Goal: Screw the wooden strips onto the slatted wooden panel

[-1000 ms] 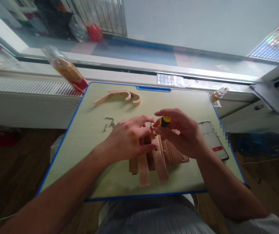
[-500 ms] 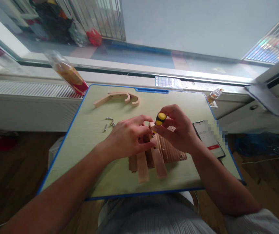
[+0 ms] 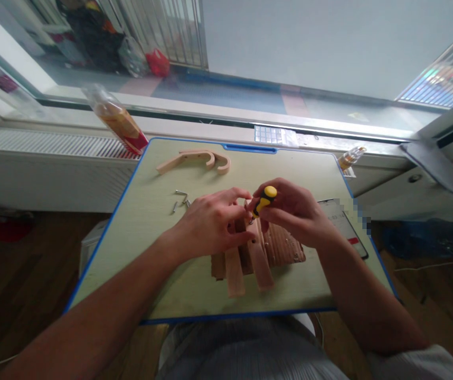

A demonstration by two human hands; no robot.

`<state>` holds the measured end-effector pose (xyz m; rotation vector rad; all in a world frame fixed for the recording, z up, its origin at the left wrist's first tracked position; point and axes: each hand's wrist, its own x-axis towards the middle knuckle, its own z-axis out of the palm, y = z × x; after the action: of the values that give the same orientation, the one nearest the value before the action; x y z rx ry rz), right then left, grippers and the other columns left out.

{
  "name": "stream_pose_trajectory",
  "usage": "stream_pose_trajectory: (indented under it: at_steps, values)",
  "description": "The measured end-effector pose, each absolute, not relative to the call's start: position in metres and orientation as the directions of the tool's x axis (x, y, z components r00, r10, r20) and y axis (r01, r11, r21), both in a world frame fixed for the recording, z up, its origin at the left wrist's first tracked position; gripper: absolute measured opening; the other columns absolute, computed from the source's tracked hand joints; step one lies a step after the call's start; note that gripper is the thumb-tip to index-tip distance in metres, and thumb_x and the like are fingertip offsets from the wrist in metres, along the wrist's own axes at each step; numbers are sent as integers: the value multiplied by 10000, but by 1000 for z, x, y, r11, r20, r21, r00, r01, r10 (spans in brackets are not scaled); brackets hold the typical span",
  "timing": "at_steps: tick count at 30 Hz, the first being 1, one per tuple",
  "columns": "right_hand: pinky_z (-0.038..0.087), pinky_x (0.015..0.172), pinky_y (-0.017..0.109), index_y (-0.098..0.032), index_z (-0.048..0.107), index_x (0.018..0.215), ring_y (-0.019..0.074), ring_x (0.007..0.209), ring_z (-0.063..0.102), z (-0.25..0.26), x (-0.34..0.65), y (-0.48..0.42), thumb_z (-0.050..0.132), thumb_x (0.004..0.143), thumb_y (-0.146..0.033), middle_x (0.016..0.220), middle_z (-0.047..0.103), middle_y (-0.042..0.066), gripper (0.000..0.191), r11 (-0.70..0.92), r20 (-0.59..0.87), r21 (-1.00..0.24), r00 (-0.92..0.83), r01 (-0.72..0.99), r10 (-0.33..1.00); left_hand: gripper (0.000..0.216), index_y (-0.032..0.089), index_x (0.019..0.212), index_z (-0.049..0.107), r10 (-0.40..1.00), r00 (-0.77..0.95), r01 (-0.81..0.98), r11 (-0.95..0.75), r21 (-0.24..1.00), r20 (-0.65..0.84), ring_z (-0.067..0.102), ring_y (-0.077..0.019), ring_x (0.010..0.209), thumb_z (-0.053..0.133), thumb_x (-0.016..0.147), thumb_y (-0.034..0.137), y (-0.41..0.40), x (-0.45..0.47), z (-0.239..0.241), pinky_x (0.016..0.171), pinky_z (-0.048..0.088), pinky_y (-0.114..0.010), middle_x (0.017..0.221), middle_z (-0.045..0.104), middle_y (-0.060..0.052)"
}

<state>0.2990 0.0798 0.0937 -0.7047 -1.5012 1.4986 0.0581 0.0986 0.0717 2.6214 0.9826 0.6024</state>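
While the right hand [image 3: 295,217] wraps its fingers round the tilted screwdriver [image 3: 266,200], the left hand [image 3: 210,224], fingers half open, touches the wooden strip [image 3: 262,266] atop the ribbed block [image 3: 284,245], where an off-axis push could skid the tip.

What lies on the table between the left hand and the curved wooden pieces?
In the head view, small metal pieces, apparently screws, lie between the left hand and wooden pieces.

I observe a dark-rimmed rectangular smartphone [image 3: 346,237] near the right edge of the blue-rimmed tabletop [image 3: 131,232] and a transparent, red-bottomed plastic bottle [image 3: 121,125] beyond its far left corner.
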Motion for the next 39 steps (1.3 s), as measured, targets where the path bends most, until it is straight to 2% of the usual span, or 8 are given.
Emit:
stream_pose_trajectory:
  at_steps: [6, 11, 18, 22, 25, 32, 36, 39]
  values:
    - [651, 656, 284, -182, 723, 1113, 145, 764, 743, 96, 303, 80, 827, 987, -284, 1050, 759, 68, 192, 175, 177, -983, -479, -51, 860, 285, 248, 971, 787, 671, 681, 554, -735, 392, 294, 775, -217, 1047, 803, 949, 532, 98, 58, 72, 868, 588, -353, 1507, 692, -29]
    - [590, 575, 237, -228, 628, 1025, 112, 703, 674, 84, 298, 80, 948, 873, -287, 970, 716, -2, 359, 226, 216, -974, -378, -19, 900, 273, 257, 1002, 797, 683, 674, 571, -723, 389, 281, 777, -207, 1033, 762, 974, 526, 98, 59, 74, 853, 586, -341, 1514, 694, -25]
    - [598, 582, 208, -211, 748, 1135, 114, 743, 701, 83, 287, 81, 977, 833, -305, 956, 725, -1, 390, 127, 176, -979, -350, -159, 920, 219, 253, 984, 810, 690, 666, 572, -716, 400, 282, 776, -222, 1102, 795, 951, 469, 98, 59, 73, 875, 599, -353, 1491, 701, -41]
    - [624, 624, 233, -178, 781, 999, 113, 721, 703, 91, 292, 83, 931, 883, -331, 948, 772, 28, 243, 40, 101, -987, -410, -156, 906, 220, 271, 1058, 810, 685, 671, 564, -720, 403, 285, 772, -233, 1117, 805, 942, 457, 98, 59, 71, 910, 599, -363, 1511, 695, -40]
    - [618, 640, 251, -174, 784, 1024, 118, 718, 701, 95, 299, 83, 904, 910, -338, 953, 767, 35, 233, 16, 78, -991, -471, -134, 879, 230, 270, 1068, 801, 685, 671, 564, -720, 403, 284, 775, -223, 1081, 810, 942, 463, 98, 59, 71, 906, 598, -359, 1510, 691, -39]
    - [582, 673, 282, -195, 767, 1077, 143, 827, 680, 88, 302, 83, 924, 894, -349, 1068, 695, 52, 286, 225, 207, -974, -388, 1, 898, 257, 260, 1086, 799, 684, 677, 570, -721, 395, 272, 780, -228, 1049, 786, 960, 484, 98, 59, 73, 862, 598, -365, 1499, 696, -44]
    - [485, 603, 262, -209, 718, 936, 110, 721, 541, 82, 298, 86, 984, 825, -389, 865, 564, -29, 341, 295, 262, -953, -308, 66, 915, 292, 274, 1134, 811, 681, 679, 566, -724, 395, 275, 776, -247, 1095, 803, 950, 501, 99, 58, 72, 877, 593, -374, 1507, 692, -47]
    - [483, 617, 274, -218, 719, 975, 118, 692, 519, 82, 295, 85, 948, 869, -423, 791, 571, -41, 325, 237, 216, -971, -338, 23, 916, 286, 278, 1127, 821, 685, 677, 565, -718, 406, 270, 775, -240, 1092, 824, 934, 489, 99, 58, 71, 873, 592, -366, 1495, 698, -55]
